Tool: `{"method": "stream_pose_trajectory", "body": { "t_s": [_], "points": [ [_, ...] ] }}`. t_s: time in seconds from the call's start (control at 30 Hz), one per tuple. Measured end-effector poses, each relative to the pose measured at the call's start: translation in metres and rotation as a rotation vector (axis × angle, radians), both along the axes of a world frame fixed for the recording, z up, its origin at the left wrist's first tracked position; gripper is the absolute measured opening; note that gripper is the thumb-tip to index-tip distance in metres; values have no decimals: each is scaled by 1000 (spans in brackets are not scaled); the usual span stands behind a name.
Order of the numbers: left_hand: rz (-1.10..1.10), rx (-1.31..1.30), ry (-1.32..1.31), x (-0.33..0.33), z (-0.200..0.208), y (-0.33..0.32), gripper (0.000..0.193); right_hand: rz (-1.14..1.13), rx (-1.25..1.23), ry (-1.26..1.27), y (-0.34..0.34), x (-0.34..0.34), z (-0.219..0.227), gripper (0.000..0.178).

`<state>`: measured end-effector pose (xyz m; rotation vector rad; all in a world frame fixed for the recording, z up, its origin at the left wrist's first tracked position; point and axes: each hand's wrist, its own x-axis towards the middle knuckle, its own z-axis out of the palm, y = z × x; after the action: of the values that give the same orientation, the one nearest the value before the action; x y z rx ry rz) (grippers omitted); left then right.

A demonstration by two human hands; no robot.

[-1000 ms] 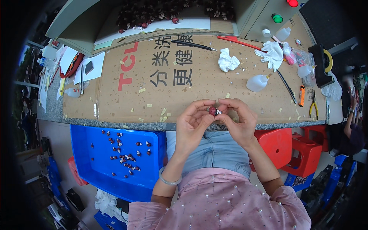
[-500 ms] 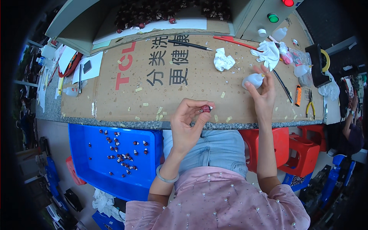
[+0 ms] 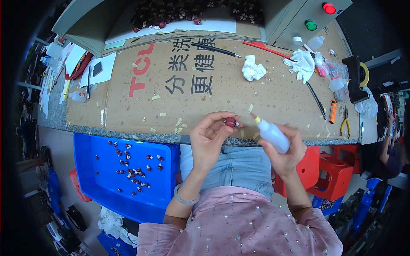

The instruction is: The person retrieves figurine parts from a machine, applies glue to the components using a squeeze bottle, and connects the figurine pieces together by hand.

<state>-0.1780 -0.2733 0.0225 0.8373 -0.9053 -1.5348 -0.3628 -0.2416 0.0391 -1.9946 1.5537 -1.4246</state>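
Between the thumb and fingers of my left hand (image 3: 209, 138) is a small dark red, rounded part (image 3: 230, 122) with whitish and metallic ends. It is held just above the front edge of the cardboard-covered bench. My right hand (image 3: 287, 150) is wrapped round a translucent white squeeze bottle (image 3: 274, 135). The bottle is tilted, its yellow-based thin nozzle pointing up and left toward the red part, with a gap between them. Below and left, several similar small red parts (image 3: 136, 173) lie scattered in a blue tray (image 3: 104, 192).
An open-fronted metal box (image 3: 284, 25) at the back holds many dark red parts. On the cardboard (image 3: 171, 115) lie crumpled tissue (image 3: 253, 68), a white glove (image 3: 301, 65), pens, an orange cutter (image 3: 332, 112) and yellow-handled pliers (image 3: 345, 123). A black tape dispenser (image 3: 353, 79) stands right; red stools (image 3: 333, 175) are below.
My right hand has picked the squeeze bottle up from the bench, tipped it and brought it left and nearer. My left hand still holds the red part in about the same place.
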Motion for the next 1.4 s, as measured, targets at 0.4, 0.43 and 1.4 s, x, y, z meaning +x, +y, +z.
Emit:
{"method": "stream_pose_trajectory", "body": {
  "t_s": [0.4,0.43,1.4],
  "points": [
    [15,11,15,8,-2,0,28,127,-116,92,2,10,9,44],
    [17,11,14,9,-1,0,29,129,-115,93,2,11,9,44],
    [55,-79,-50,14,-6,-4,19,214,-152,208,-4,9,9,44]
  ]
}}
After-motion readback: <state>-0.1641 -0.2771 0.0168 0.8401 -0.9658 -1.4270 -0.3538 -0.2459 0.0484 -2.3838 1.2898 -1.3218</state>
